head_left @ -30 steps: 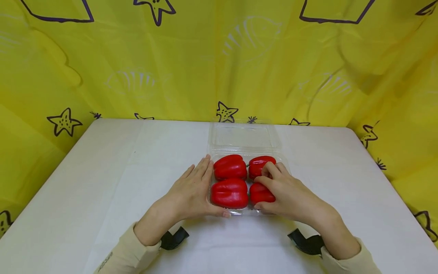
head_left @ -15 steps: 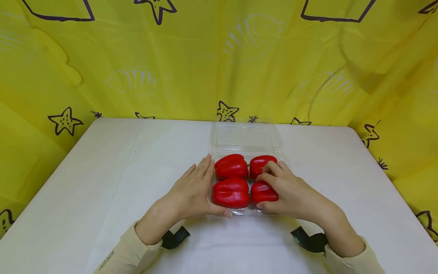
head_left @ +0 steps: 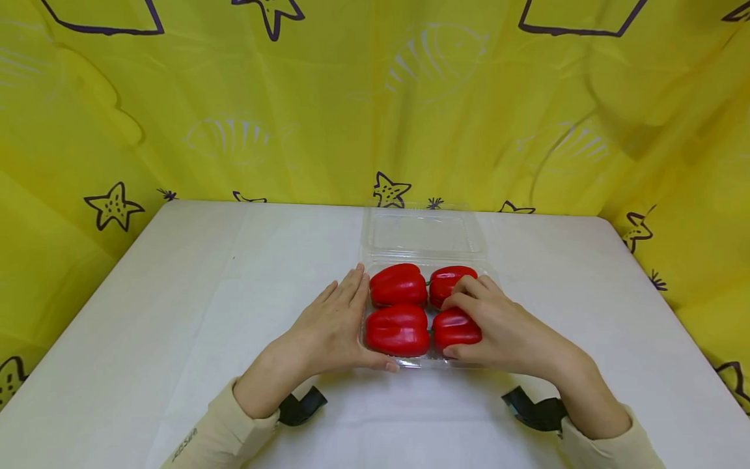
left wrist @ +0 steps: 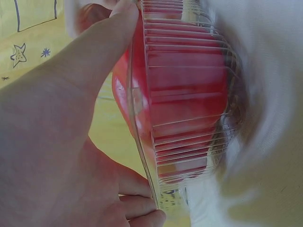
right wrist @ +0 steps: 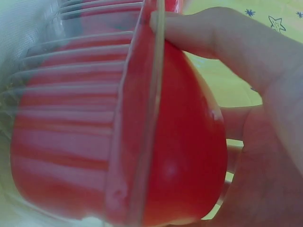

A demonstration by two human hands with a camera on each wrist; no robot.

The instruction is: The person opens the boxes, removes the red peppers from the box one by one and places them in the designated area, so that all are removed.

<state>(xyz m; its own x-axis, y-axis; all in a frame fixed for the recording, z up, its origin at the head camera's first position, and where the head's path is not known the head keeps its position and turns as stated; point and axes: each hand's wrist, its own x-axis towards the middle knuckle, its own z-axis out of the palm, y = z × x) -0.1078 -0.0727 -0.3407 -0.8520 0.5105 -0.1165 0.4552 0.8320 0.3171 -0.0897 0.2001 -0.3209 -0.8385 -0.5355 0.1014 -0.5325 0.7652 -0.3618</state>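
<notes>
A clear plastic clamshell box (head_left: 422, 363) holds several red bell peppers in two rows. My right hand (head_left: 504, 326) grips the front right bell pepper (head_left: 454, 331), thumb on its near side and curled fingers on its far side. In the right wrist view that bell pepper (right wrist: 184, 156) sits low in the box, rising above the rim. My left hand (head_left: 331, 329) rests along the box's left side, fingers straight and thumb stretched along the front rim. Closest to it are the front left bell pepper (head_left: 398, 331) and the back left bell pepper (head_left: 398, 285). My right fingers partly cover the back right bell pepper (head_left: 448, 281).
The box's hinged lid (head_left: 424, 233) lies folded back behind the peppers, near the far edge of the white table (head_left: 281, 241). A yellow curtain (head_left: 328, 130) with starfish and fish drawings hangs behind the table and along both sides.
My right hand has shifted slightly to the right, showing more of the front right bell pepper. My left hand stays at the box's left side.
</notes>
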